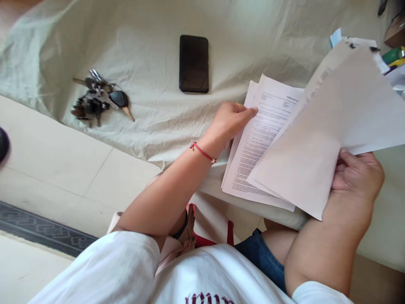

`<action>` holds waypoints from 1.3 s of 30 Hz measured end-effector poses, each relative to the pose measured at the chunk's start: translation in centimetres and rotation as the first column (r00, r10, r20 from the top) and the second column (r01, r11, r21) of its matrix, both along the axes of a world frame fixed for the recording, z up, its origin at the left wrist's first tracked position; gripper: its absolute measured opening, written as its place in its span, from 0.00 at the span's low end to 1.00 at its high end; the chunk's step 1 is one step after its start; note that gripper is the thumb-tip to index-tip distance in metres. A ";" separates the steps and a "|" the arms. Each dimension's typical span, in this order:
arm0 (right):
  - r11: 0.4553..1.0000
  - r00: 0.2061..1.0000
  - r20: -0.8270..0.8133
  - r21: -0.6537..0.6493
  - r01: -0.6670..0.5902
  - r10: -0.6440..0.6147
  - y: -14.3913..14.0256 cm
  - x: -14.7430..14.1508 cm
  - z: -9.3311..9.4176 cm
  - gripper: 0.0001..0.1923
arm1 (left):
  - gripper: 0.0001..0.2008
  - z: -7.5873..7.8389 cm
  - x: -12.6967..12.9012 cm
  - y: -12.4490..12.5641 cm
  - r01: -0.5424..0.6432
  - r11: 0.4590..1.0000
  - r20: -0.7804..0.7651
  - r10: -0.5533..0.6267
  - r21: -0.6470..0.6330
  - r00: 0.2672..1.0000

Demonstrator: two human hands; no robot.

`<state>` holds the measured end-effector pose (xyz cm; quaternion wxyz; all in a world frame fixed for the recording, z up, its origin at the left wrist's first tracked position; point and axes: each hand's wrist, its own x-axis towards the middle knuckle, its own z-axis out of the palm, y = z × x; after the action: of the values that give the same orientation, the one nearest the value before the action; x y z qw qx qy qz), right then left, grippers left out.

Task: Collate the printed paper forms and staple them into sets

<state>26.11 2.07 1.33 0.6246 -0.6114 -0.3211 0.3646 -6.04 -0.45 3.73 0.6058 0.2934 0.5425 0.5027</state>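
My left hand [236, 120] pinches the left edge of some printed sheets [262, 139], thumb on top and the other fingers mostly hidden below. These pages carry dense lines of text and lie at the front of the cloth. My right hand [357, 173] is closed on blank-faced papers [316, 139], holding them raised and fanned over the right part of the printed pages. One of them spreads off toward the right edge of the view. A red braided bracelet [204, 153] circles my left wrist.
A black phone [193, 63] lies on the cloth-covered surface [142, 50], and a bunch of keys [99, 99] is at its left. More papers and a green object [393, 55] sit at the far right. Tiled floor [79, 164] shows at the lower left.
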 end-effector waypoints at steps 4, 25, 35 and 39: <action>0.999 0.999 0.046 0.033 -0.008 0.007 0.5 0.6 -1.0 0.24 | 0.17 0.1 0.1 -0.4 0.011 1.000 -0.118 -0.012 -0.002 0.993; 0.993 0.988 0.113 -0.070 -0.095 0.102 0.1 1.4 -1.2 0.27 | 0.09 0.0 0.6 -0.1 -0.023 0.999 0.059 0.024 -0.027 0.998; 0.993 0.991 0.087 -0.067 -0.100 0.106 0.0 0.8 -0.7 0.26 | 0.07 -0.6 0.6 0.0 -0.026 0.999 0.099 0.031 -0.043 0.995; 0.994 0.992 0.076 -0.060 -0.094 0.099 0.0 0.8 -0.6 0.24 | 0.13 -1.1 0.6 -0.1 -0.054 0.999 0.147 0.053 0.007 0.988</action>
<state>26.87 2.03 0.74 0.5758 -0.6263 -0.3642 0.3790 -5.43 -0.55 2.62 0.6287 0.2443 0.5014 0.5419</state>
